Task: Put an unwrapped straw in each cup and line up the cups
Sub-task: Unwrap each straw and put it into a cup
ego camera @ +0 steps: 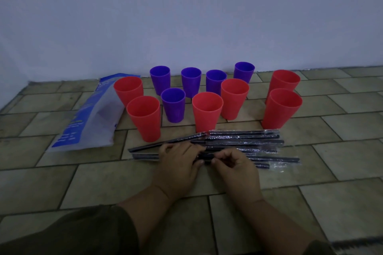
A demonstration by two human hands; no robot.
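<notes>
Several red cups (207, 109) and several purple cups (173, 104) stand upright and empty in a loose cluster near the wall. In front of them lies a pile of dark straws in clear wrappers (244, 141). My left hand (178, 163) and my right hand (236, 165) meet over the near side of the pile. Both pinch one wrapped straw (206, 156) between fingers and thumb, close together. The straw's ends are partly hidden by my hands.
A blue and white plastic bag (89, 118) lies flat to the left of the cups. The floor (342, 203) has a brick-pattern covering. A pale wall (186, 16) rises right behind the cups.
</notes>
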